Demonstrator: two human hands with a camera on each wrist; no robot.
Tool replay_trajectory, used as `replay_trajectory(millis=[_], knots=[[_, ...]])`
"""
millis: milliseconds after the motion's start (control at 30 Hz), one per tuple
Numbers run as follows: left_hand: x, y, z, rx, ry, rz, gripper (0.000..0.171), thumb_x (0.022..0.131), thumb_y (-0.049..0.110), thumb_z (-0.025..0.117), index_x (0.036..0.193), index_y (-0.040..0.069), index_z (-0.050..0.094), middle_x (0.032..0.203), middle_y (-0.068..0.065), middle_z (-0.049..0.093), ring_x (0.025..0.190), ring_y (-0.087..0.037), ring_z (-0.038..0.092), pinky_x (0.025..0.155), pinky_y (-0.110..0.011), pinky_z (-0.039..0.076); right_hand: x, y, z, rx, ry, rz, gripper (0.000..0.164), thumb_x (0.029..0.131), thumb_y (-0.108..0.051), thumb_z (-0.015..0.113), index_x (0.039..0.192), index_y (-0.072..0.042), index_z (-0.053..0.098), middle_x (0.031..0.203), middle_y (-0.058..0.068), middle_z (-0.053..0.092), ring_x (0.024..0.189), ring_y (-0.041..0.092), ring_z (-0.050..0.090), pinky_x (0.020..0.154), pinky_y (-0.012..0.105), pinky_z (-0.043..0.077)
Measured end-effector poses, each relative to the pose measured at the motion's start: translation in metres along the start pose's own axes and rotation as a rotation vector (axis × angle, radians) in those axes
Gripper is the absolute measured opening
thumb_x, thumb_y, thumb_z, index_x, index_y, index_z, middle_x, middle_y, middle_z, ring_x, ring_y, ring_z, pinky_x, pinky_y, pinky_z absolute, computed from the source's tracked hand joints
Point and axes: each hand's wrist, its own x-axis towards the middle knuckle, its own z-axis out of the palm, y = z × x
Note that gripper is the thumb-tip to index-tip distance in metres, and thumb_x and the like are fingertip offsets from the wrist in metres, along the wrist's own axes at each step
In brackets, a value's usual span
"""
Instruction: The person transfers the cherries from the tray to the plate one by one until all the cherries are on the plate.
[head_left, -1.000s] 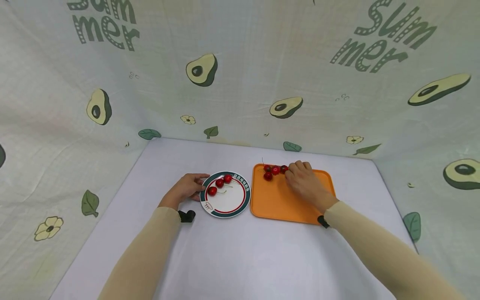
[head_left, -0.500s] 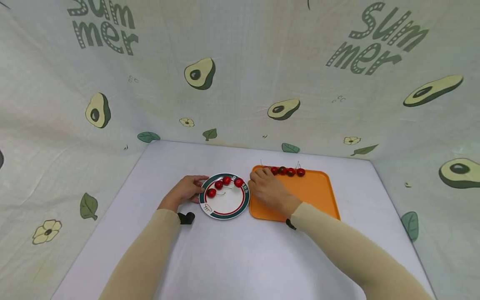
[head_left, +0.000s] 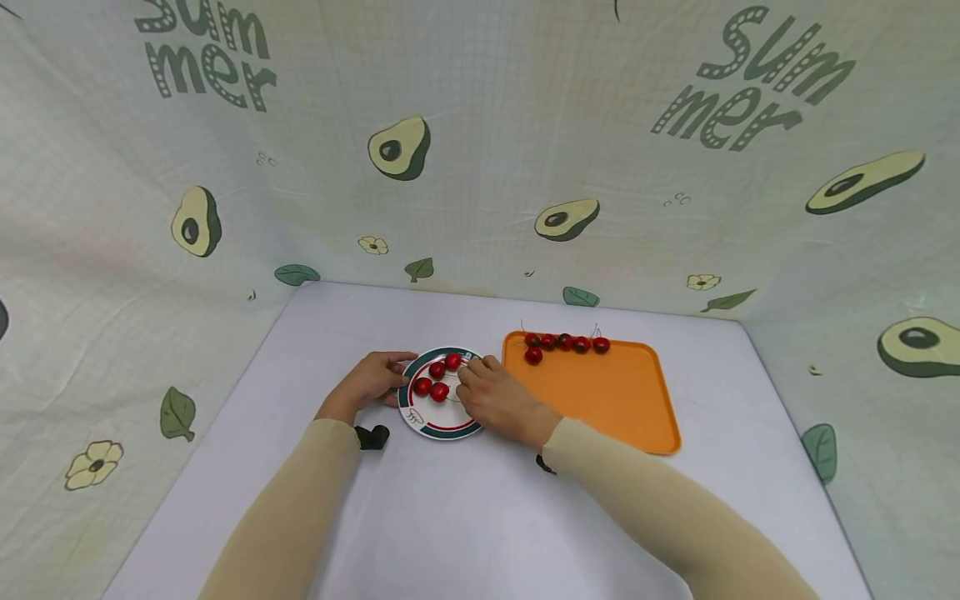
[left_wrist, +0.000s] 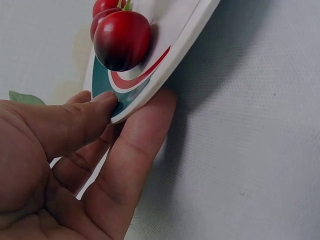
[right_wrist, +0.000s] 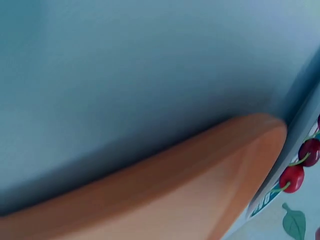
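Observation:
My left hand grips the left rim of a round white plate with a teal band; in the left wrist view the thumb lies on top and fingers are beneath. Several red cherries with stems sit in the plate's left and upper part. Over its right side is my right hand, fingers curled, pinching the stem of a cherry just left of the fingertips. The fingertips and stem end are partly hidden. In the right wrist view, cherries show on the plate at the right edge.
Right of the plate lies an orange tray, with several cherries lined along its far edge and another cherry just in front. A patterned cloth hangs behind the white table.
My right hand has moved left from the tray to over the plate, bringing a cherry across to its middle left. The left hand has stayed at the plate's rim.

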Motion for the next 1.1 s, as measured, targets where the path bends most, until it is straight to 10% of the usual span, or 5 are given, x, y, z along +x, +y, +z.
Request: replay_trajectory(millis=[1100], knots=[[-0.004, -0.001, 0.000, -0.044, -0.003, 0.031, 0.054, 0.101, -0.001, 0.063, 0.151, 0.015, 0.058, 0.125, -0.017, 0.057, 0.092, -0.023, 0.063, 0.069, -0.029, 0.064, 0.015, -0.020, 0.004, -0.025, 0.015, 0.008, 0.031, 0.097, -0.030, 0.078, 0.122, -0.013, 0.072, 0.121, 0.004, 0.064, 0.120, 0.025, 0.053, 0.106, 0.038, 0.048]])
